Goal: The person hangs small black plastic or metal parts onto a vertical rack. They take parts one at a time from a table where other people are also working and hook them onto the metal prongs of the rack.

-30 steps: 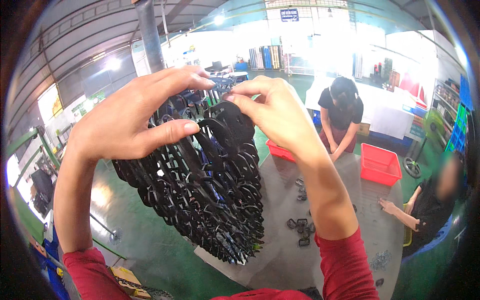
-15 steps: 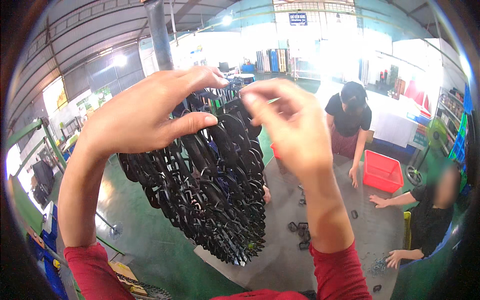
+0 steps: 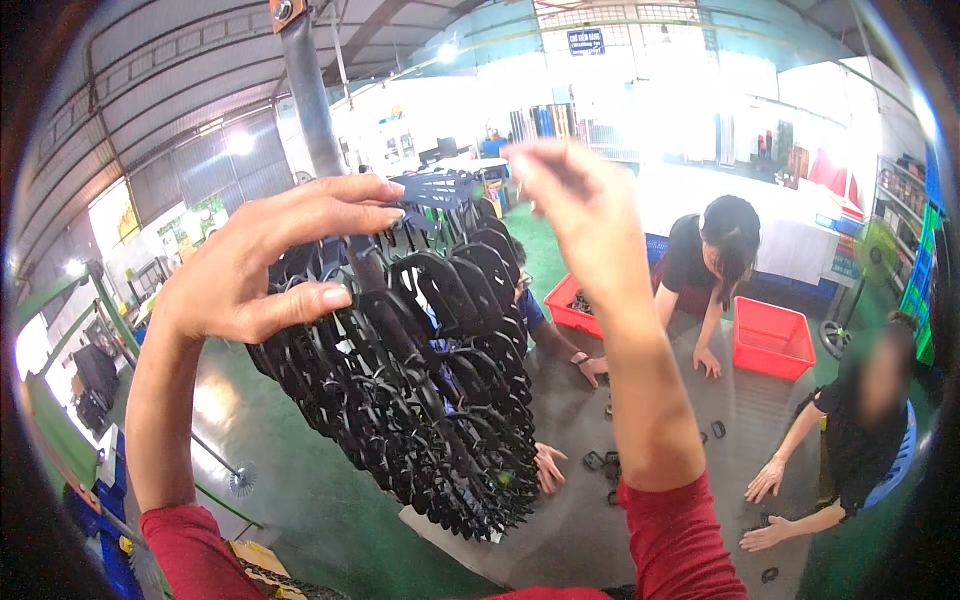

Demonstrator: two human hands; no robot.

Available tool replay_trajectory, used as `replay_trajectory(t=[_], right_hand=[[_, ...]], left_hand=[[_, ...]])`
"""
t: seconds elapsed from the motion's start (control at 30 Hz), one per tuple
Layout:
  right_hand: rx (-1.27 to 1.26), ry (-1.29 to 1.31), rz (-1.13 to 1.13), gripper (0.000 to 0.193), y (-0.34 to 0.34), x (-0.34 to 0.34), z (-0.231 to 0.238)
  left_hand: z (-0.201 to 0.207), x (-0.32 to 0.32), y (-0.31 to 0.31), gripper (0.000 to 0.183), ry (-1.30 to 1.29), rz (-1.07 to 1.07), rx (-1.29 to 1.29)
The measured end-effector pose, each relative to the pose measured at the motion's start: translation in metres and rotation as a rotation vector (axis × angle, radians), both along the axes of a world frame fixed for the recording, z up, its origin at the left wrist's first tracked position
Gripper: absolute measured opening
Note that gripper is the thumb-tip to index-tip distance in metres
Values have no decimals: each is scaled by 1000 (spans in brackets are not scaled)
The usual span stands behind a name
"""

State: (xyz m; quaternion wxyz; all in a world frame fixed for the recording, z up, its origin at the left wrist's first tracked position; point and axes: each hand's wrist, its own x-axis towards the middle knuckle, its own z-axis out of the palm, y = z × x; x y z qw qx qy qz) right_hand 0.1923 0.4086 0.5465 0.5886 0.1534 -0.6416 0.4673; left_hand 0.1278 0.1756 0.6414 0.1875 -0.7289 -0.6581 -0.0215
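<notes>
A tall hanging rack holds many rows of black oval ring-shaped parts (image 3: 440, 400), tapering downward in front of me. My left hand (image 3: 270, 260) is at the rack's upper left, fingers stretched and curved, thumb apart, close to the topmost parts. A flat dark plate-like piece (image 3: 440, 190) with slots tops the rack near those fingertips. My right hand (image 3: 575, 190) is raised to the right of the rack's top, apart from it. Its fingers are curled with the tips drawn together; whether something small is between them cannot be made out.
Below right stands a grey table (image 3: 720, 440) with loose black rings (image 3: 600, 462) on it. Red bins (image 3: 772, 338) stand at its far side. Several people work around it, one partly behind the rack. A grey post (image 3: 312, 100) rises behind my left hand.
The view has shifted, showing more of the rack's top. My left hand's fingers have spread farther from the thumb. My right hand has moved up, away from the parts.
</notes>
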Motion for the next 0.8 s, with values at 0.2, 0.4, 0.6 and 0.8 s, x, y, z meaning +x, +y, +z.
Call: replay_trajectory(t=[0.2, 0.4, 0.6, 0.8], right_hand=[[398, -304, 215, 61, -9, -32, 108], [499, -620, 486, 43, -50, -58, 138], [421, -603, 469, 29, -47, -55, 138], [421, -578, 485, 31, -53, -54, 135]], left_hand=[[0, 0, 3, 49, 5, -140, 48], [2, -3, 0, 64, 14, -157, -13], [10, 15, 7, 98, -316, -102, -17], [-4, 34, 22, 66, -23, 89, -17]])
